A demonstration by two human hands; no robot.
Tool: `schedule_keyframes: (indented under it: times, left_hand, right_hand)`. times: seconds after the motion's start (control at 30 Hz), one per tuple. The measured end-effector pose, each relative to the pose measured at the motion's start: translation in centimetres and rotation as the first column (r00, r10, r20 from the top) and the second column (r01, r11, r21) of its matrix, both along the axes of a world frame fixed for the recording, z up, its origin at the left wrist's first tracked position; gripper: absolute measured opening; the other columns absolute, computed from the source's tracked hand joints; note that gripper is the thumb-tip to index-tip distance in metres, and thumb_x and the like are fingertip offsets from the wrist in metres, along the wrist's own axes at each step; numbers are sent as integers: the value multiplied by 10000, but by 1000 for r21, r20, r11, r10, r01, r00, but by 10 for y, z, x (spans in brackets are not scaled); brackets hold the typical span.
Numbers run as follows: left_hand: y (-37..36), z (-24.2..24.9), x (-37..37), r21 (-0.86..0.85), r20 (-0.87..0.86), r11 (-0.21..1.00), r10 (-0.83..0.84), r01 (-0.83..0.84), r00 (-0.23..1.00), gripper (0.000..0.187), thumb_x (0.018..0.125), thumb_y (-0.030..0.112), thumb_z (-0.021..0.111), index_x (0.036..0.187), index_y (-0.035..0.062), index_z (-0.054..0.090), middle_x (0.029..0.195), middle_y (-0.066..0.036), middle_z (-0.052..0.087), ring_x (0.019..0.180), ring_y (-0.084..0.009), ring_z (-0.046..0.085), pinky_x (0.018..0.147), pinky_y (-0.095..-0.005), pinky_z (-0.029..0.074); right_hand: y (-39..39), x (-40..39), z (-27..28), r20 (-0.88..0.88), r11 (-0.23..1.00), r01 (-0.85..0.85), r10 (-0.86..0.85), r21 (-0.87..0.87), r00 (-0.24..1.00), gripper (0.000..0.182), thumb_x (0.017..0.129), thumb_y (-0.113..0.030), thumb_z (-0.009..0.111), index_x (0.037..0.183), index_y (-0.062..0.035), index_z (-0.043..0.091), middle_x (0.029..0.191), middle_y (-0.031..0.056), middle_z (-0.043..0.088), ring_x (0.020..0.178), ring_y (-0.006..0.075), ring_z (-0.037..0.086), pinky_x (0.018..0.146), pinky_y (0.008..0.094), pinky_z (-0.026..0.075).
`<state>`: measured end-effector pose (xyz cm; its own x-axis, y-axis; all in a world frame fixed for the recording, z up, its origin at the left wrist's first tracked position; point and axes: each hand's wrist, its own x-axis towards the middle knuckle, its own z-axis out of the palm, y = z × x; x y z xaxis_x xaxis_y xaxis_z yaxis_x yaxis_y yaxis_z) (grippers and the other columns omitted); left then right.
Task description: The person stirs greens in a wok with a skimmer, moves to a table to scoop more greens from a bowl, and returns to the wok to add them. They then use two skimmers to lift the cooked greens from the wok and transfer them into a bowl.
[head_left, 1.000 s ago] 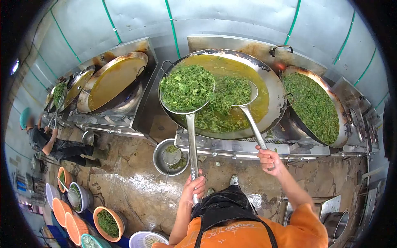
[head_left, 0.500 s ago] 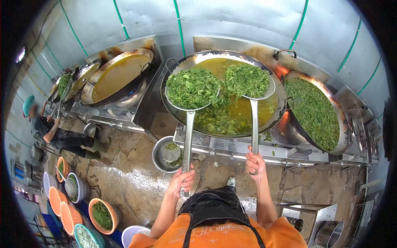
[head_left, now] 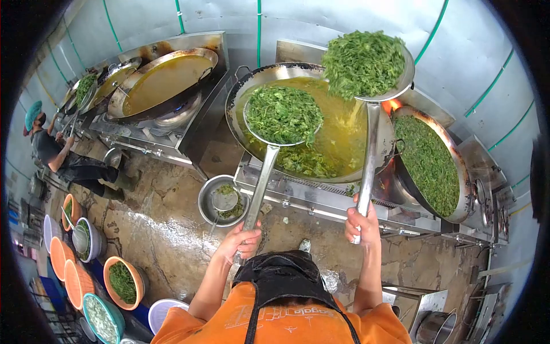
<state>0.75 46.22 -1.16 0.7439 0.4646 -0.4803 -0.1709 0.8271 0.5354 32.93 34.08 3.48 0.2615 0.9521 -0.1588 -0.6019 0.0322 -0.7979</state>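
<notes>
My left hand (head_left: 241,241) is wrapped round the handle of a long metal skimmer (head_left: 266,178), whose round head is heaped with green leaves (head_left: 283,113) over the oil. In my right hand (head_left: 362,222) is the handle of a second skimmer (head_left: 372,132). Its leafy load (head_left: 365,64) is lifted high at the right back of the big wok (head_left: 232,106), with liquid running down from it. More leaves (head_left: 303,161) float in the yellowish oil (head_left: 338,129) between and below the two heads.
To the right, another wok (head_left: 467,189) is full of chopped greens, with flame (head_left: 392,105) beside it. A metal basin (head_left: 205,200) with a small strainer sits on the wet floor. A co-worker (head_left: 54,149) stands at the left woks. Several baskets (head_left: 123,282) line the lower left.
The right skimmer has risen out of the wok with its leaves, moving up and right. The left skimmer has shifted slightly right. The view has turned a little.
</notes>
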Motion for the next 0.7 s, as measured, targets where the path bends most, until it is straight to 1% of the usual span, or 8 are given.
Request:
schedule_keyframes:
  times: [0.13,0.2,0.23,0.27,0.33,0.37,0.6,0.7]
  left_hand:
    - [-10,-4,-2,-51,76,998,-19,23,997,218,897,86,599,1093,130,513,617,47,406,395,-21,321,337,-197,251]
    - [-13,-5,0,-35,65,998,-42,44,997,227,897,77,600,1098,129,505,614,47,400,396,-22,328,338,-201,269]
    - [-14,-4,0,-14,59,998,-58,59,997,243,894,72,605,1103,124,494,621,41,405,398,-25,332,340,-204,279]
    - [-15,1,3,-16,61,998,-58,59,996,243,894,72,605,1103,124,494,621,41,405,398,-25,332,340,-204,279]
    - [-18,11,7,7,22,999,-53,53,998,245,895,70,602,1106,118,487,628,36,407,400,-29,337,340,-208,286]
    - [-16,3,4,-64,100,997,-37,43,994,238,899,68,597,1105,116,487,635,30,410,404,-32,342,340,-213,291]
    - [-38,-16,27,-104,166,995,31,-14,986,246,910,79,589,1112,140,462,632,29,391,405,-38,333,349,-217,300]
    - [-43,-18,32,-93,150,995,61,-47,987,268,909,74,588,1141,142,471,609,41,372,390,-34,322,339,-224,283]
  right_hand:
    - [-5,-21,-6,474,957,87,58,-277,879,341,853,22,542,1097,-93,332,589,19,428,367,123,419,322,297,390]
    - [-11,-38,-4,752,886,134,287,-444,594,350,870,-20,569,1093,-38,300,613,87,509,430,172,540,367,340,447]
    - [-17,-43,-11,820,867,125,396,-482,414,377,846,-44,570,1093,1,289,675,215,599,521,320,631,460,443,497]
    - [-22,-49,-24,819,866,126,398,-484,413,377,846,-44,570,1093,1,289,675,215,599,521,320,631,460,443,497]
    - [-27,-66,-41,857,848,172,514,-501,-37,385,821,-62,551,1098,20,297,744,317,608,654,468,625,589,539,501]
    - [-25,-73,-37,849,839,141,527,-526,36,385,806,-62,528,1106,23,302,784,358,598,748,535,584,683,591,471]
    - [-5,-74,-43,772,758,170,635,-630,27,401,823,-95,558,1131,7,322,842,320,611,798,486,614,732,528,491]
    - [-9,-28,-73,901,936,179,221,-303,374,417,786,-79,678,1126,-1,450,853,121,593,767,262,596,697,384,477]
